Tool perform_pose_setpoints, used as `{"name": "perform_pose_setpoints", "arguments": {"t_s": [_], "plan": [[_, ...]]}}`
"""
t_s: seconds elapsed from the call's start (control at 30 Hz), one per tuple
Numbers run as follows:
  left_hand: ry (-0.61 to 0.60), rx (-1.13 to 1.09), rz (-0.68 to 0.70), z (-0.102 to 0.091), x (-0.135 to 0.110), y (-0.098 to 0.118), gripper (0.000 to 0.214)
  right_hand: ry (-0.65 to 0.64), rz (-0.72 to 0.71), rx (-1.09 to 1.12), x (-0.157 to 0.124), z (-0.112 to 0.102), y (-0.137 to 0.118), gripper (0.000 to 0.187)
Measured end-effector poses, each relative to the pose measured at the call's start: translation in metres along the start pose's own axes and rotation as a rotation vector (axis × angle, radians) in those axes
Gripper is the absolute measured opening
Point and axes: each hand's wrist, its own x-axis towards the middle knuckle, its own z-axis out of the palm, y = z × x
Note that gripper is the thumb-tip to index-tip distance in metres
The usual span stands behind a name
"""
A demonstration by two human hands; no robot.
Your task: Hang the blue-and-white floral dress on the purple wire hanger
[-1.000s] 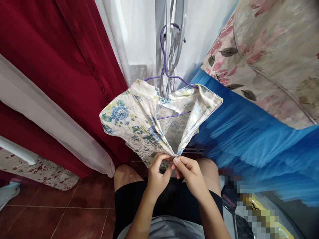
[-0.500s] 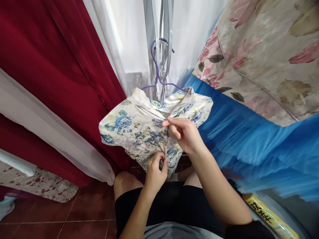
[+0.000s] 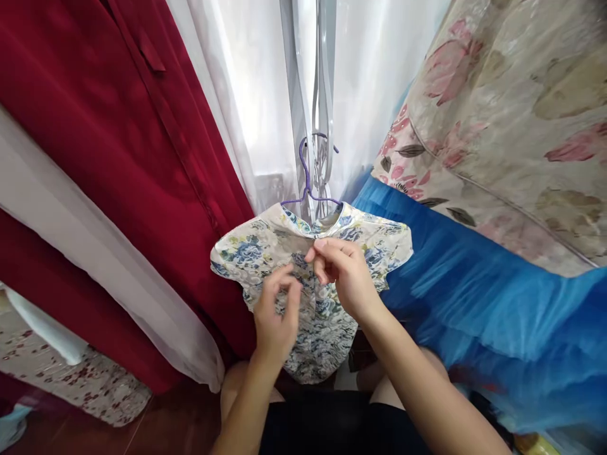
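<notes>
A short-sleeved white blouse (image 3: 246, 253) with blue and yellow-green flowers hangs from a purple hanger (image 3: 307, 189), its round neckline at the top. At the front opening, just under the neckline, my right hand (image 3: 344, 268) has thumb and forefinger pinched on the blouse's edge. My left hand (image 3: 277, 309) is in front of the blouse, a little lower and to the left. Its thumb and fingers are apart, with nothing visible between them. The small bit of cloth inside the right fingertips is hidden.
Grey metal bars (image 3: 327, 69) stand behind the hanger against white curtain-like cloth (image 3: 241, 95). Red fabric (image 3: 142, 158) hangs on the left. On the right hang blue tulle (image 3: 455, 297) and a floral fabric (image 3: 502, 139). Below is a red tiled floor (image 3: 165, 417).
My left hand has let go of the blouse's front edge and moved left, fingers parting. The blouse front now hangs straighter, its neckline drawn together. The camera view has shifted upward.
</notes>
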Motion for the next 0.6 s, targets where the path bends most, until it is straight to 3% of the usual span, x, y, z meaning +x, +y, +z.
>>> {"name": "perform_pose_setpoints", "arguments": {"t_s": [0.07, 0.2, 0.27, 0.37, 0.47, 0.53, 0.6], "plan": [[-0.015, -0.009, 0.09, -0.002, 0.038, 0.017, 0.038, -0.002, -0.02, -0.039, -0.004, 0.001, -0.004, 0.032], [-0.136, 0.131, 0.194, 0.002, 0.08, 0.042, 0.01, 0.002, -0.065, -0.102, -0.001, -0.002, -0.008, 0.033], [-0.087, 0.176, 0.238, 0.004, 0.084, 0.053, 0.009, 0.029, -0.079, -0.123, 0.004, -0.006, -0.002, 0.034], [0.122, 0.144, 0.262, -0.004, 0.091, 0.06, 0.01, 0.023, -0.008, -0.152, 0.008, -0.014, 0.017, 0.035], [0.377, 0.059, 0.186, -0.029, 0.11, 0.037, 0.016, -0.022, 0.071, -0.164, 0.0, -0.019, 0.035, 0.035], [0.532, -0.072, 0.075, -0.052, 0.122, 0.002, 0.017, -0.054, 0.083, -0.186, -0.011, -0.02, 0.042, 0.035], [0.659, -0.375, -0.105, -0.071, 0.124, -0.04, 0.018, -0.093, 0.092, -0.217, -0.022, -0.017, 0.045, 0.035]]}}
